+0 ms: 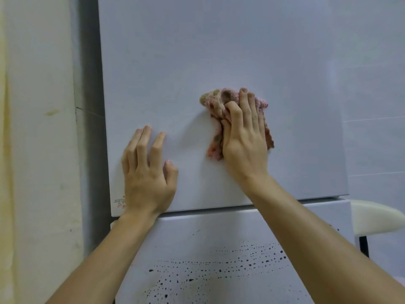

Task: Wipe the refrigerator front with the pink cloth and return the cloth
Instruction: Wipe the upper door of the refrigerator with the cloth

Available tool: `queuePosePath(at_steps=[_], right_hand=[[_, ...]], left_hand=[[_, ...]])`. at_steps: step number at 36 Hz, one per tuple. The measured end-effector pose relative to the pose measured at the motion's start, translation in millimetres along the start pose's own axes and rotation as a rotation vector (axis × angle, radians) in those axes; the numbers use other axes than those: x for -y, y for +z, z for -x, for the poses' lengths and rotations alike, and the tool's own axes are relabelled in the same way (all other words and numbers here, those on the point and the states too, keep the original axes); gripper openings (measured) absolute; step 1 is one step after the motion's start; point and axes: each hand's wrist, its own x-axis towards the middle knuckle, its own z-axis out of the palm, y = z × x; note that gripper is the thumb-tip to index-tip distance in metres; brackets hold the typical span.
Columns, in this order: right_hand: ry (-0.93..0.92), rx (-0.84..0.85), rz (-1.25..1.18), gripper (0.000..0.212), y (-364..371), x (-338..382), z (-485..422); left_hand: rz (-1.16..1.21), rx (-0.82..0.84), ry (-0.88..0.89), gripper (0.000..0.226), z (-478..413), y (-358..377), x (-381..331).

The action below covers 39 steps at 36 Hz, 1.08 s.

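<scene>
Right hand (243, 139) presses bunched pink cloth (219, 106) mid-door; left hand (148, 170) flat, fingers spread, near upper door (219, 51) lower-left edge.

On my feed I saw a cream wall (39, 128) at left, stained yellowish, a pale tiled wall (372, 84) at right, and a cream seat (377, 220) on a dark leg (363, 246) below it.

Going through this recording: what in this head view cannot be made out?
1. Head view: middle of the pink cloth, covered by the right hand.
2. Head view: red label low on the refrigerator door, print too small, partly under the left hand.
3. Head view: the door's top, cut off by the frame's upper edge.
4. Head view: cream object, cut by the right edge; unidentifiable.
</scene>
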Motion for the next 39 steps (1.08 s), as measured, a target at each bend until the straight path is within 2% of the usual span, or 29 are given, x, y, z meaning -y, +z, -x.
queuePosePath(at_steps=[6,12,16,25,32,39], right_hand=[[-0.008,0.032,0.027,0.042,-8,-12,49],[-0.094,0.104,0.105,0.040,-28,-38,108],[-0.125,0.103,0.107,0.041,-33,-41,95],[-0.040,0.003,0.130,0.049,-21,-38,1],[-0.033,-0.004,0.167,0.053,-27,-49,45],[-0.063,0.088,0.245,0.061,-52,-88,104]], left_hand=[[0.006,-0.031,-0.025,0.056,0,1,-12],[0.016,0.039,0.086,0.058,4,10,-41],[0.019,0.026,0.083,0.056,1,15,-48],[0.020,0.031,0.061,0.057,2,17,-50],[0.027,0.020,0.057,0.056,2,16,-56],[0.063,0.003,0.100,0.063,0,22,-65]])
